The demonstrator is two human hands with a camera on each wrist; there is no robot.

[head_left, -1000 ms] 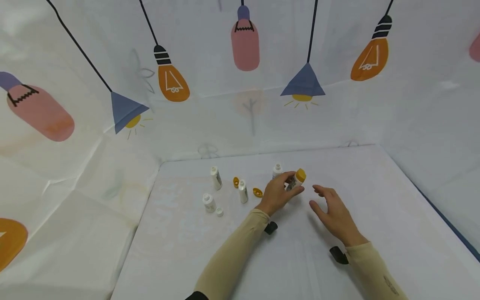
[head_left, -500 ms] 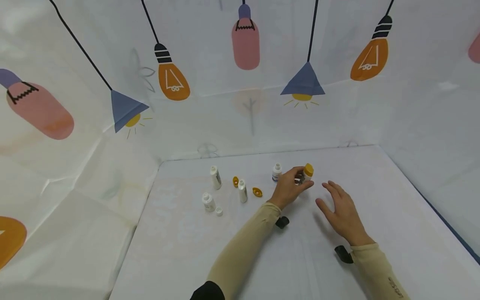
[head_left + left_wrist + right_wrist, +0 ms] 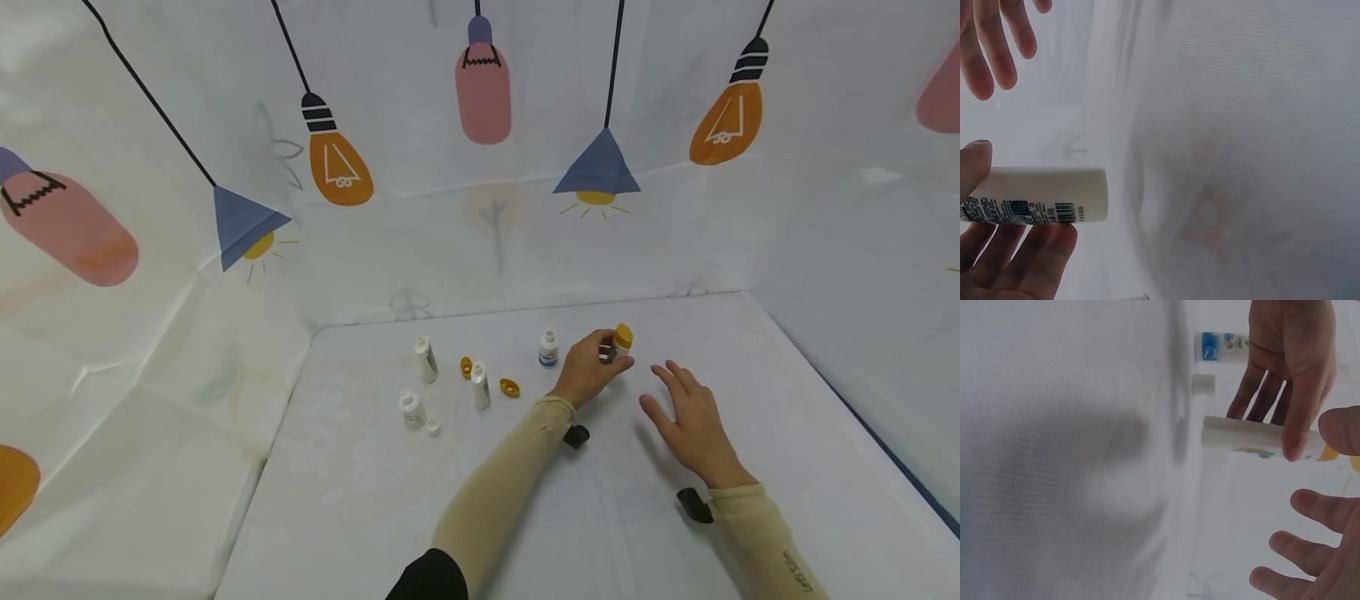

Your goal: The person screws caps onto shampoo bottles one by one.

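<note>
My left hand (image 3: 585, 368) holds a white bottle with a yellow cap (image 3: 623, 335) upright above the table, thumb on one side and fingers on the other. In the left wrist view the printed label and barcode of this bottle (image 3: 1054, 194) show near its base. The right wrist view shows the base of the bottle (image 3: 1235, 433) off the table. To its right, my right hand (image 3: 696, 429) hovers with fingers spread, touching nothing. A white bottle with a blue label (image 3: 548, 350) stands behind and left of my left hand.
Several white bottles without caps, among them a slim one (image 3: 480, 386), a far one (image 3: 426, 360) and a squat one (image 3: 412, 409), stand on the left. Two yellow caps (image 3: 510, 387) and a white cap (image 3: 433, 427) lie among them. A lamp-patterned sheet (image 3: 427, 250) rises behind the table.
My left hand has carried the yellow-capped bottle to the right and slightly away, uncovering the blue-labelled bottle. My right hand has shifted right, its fingers still spread.
</note>
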